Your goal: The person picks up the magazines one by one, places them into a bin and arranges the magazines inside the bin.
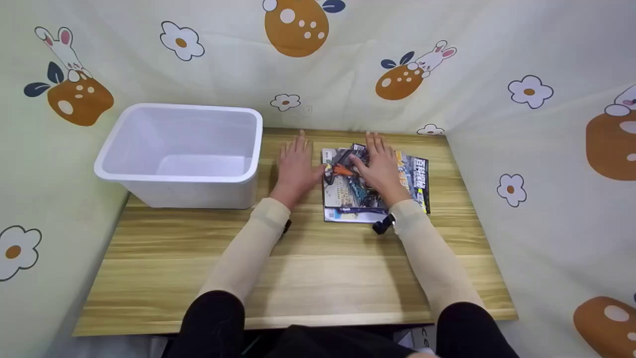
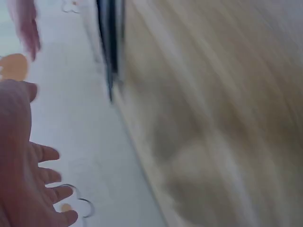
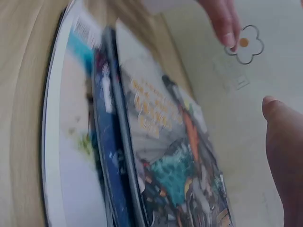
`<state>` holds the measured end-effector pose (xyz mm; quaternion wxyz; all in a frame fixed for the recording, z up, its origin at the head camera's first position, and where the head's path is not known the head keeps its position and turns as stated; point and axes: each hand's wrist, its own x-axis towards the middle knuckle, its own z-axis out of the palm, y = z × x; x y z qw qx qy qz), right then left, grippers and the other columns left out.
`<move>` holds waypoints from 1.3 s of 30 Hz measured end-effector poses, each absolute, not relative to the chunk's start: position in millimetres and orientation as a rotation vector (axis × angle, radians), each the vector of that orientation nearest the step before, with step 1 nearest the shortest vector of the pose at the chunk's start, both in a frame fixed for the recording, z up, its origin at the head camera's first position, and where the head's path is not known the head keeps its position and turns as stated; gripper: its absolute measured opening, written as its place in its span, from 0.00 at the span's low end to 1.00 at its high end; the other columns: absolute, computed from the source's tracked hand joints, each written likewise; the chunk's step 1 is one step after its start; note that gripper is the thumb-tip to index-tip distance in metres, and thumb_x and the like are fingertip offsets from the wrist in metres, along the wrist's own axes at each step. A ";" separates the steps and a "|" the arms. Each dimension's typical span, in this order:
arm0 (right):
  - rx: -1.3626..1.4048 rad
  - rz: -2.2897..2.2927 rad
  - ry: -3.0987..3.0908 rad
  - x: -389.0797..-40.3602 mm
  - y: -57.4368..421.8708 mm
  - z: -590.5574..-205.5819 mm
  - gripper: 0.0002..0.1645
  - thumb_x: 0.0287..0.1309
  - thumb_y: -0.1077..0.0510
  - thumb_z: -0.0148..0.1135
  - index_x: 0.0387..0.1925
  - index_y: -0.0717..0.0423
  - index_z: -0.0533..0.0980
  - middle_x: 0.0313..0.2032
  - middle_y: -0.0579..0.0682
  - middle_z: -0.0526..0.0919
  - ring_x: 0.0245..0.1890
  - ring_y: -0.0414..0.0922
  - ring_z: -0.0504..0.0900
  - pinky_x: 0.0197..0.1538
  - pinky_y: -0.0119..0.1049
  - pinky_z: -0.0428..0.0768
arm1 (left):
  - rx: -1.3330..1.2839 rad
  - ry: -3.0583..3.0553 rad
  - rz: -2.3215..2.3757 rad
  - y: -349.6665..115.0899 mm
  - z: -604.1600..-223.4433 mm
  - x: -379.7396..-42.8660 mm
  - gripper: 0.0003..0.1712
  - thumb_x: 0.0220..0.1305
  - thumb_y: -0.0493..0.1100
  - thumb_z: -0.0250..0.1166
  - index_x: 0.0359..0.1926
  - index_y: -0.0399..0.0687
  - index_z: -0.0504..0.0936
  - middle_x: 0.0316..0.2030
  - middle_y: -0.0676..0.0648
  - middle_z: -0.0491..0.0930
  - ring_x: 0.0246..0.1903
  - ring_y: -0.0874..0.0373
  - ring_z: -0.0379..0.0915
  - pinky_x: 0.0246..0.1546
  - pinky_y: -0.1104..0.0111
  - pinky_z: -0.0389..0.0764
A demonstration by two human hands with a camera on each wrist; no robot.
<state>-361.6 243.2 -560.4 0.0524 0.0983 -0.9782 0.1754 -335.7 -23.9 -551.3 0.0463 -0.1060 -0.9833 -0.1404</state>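
A loose stack of magazines [image 1: 343, 196] lies on the wooden table. Its top cover is grey with dark, orange and teal artwork. Beside the left edge is my left hand [image 1: 295, 166], fingers spread and thumb toward the stack. My right hand [image 1: 382, 171] is over the stack with fingers extended, hiding part of the covers. In the right wrist view, the magazines [image 3: 156, 127] lie unevenly on one another, and my right thumb [image 3: 284, 146] shows above them. The left wrist view shows the stack's dark edges [image 2: 111, 42] and my left hand [image 2: 23, 175], holding nothing.
A white plastic bin [image 1: 208, 191] stands on the table [image 1: 318, 278] left of my left hand, with nothing visible inside. Curtains [image 1: 338, 74] printed with rabbits, flowers and orange fruit hang behind the table and at both sides.
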 end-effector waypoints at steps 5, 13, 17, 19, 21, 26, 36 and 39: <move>0.368 0.839 -2.864 -351.0 242.7 -555.5 0.52 0.81 0.30 0.55 0.91 0.48 0.52 0.87 0.55 0.56 0.87 0.61 0.53 0.86 0.62 0.53 | -0.424 -2.926 -0.512 -21.2 -527.8 -318.6 0.50 0.75 0.68 0.66 0.83 0.39 0.68 0.86 0.35 0.56 0.84 0.38 0.55 0.85 0.43 0.52; 0.501 0.997 -2.754 -335.3 249.7 -547.2 0.45 0.79 0.37 0.64 0.84 0.58 0.67 0.80 0.62 0.69 0.82 0.62 0.63 0.84 0.60 0.60 | -0.532 -2.800 -0.682 -31.9 -500.3 -288.8 0.45 0.76 0.64 0.67 0.81 0.40 0.71 0.82 0.36 0.65 0.79 0.37 0.64 0.81 0.42 0.63; 0.538 0.990 -2.747 -330.1 256.8 -543.7 0.45 0.79 0.35 0.63 0.83 0.57 0.68 0.80 0.59 0.70 0.81 0.60 0.65 0.83 0.61 0.62 | -0.595 -2.745 -0.768 -46.5 -485.4 -273.0 0.44 0.75 0.63 0.69 0.80 0.42 0.72 0.81 0.37 0.67 0.79 0.38 0.64 0.81 0.41 0.65; 0.557 0.971 -2.749 -328.3 261.0 -543.4 0.46 0.79 0.34 0.63 0.83 0.58 0.68 0.80 0.60 0.69 0.81 0.61 0.66 0.83 0.61 0.63 | -0.633 -2.742 -0.796 -56.3 -477.8 -266.4 0.45 0.75 0.63 0.69 0.80 0.42 0.72 0.81 0.39 0.67 0.79 0.39 0.64 0.81 0.42 0.64; 0.576 0.947 -2.743 -327.2 265.1 -543.7 0.46 0.78 0.36 0.65 0.82 0.59 0.68 0.79 0.62 0.70 0.80 0.61 0.66 0.83 0.61 0.63 | -0.685 -2.742 -0.841 -67.5 -471.3 -261.9 0.44 0.75 0.63 0.69 0.80 0.43 0.72 0.81 0.40 0.68 0.80 0.41 0.63 0.82 0.43 0.63; 0.584 0.928 -2.724 -325.2 275.0 -546.5 0.47 0.77 0.38 0.67 0.82 0.60 0.66 0.78 0.64 0.71 0.79 0.62 0.67 0.83 0.61 0.63 | -0.835 -2.708 -1.069 -100.9 -457.2 -255.8 0.40 0.77 0.59 0.69 0.79 0.43 0.73 0.79 0.41 0.71 0.80 0.44 0.63 0.83 0.48 0.61; 0.548 0.901 -2.726 -322.1 288.1 -551.9 0.42 0.77 0.42 0.69 0.81 0.58 0.69 0.76 0.61 0.74 0.78 0.61 0.68 0.85 0.62 0.58 | -0.841 -2.593 -1.137 -170.4 -444.6 -249.6 0.37 0.77 0.52 0.72 0.77 0.38 0.76 0.74 0.40 0.77 0.77 0.44 0.68 0.82 0.48 0.64; 0.542 0.916 -2.733 -321.5 291.8 -552.5 0.42 0.77 0.43 0.69 0.80 0.58 0.69 0.75 0.61 0.74 0.78 0.62 0.68 0.82 0.63 0.62 | -0.786 -2.583 -1.118 -192.3 -444.3 -247.9 0.37 0.74 0.49 0.75 0.76 0.36 0.76 0.73 0.38 0.78 0.76 0.41 0.69 0.81 0.46 0.64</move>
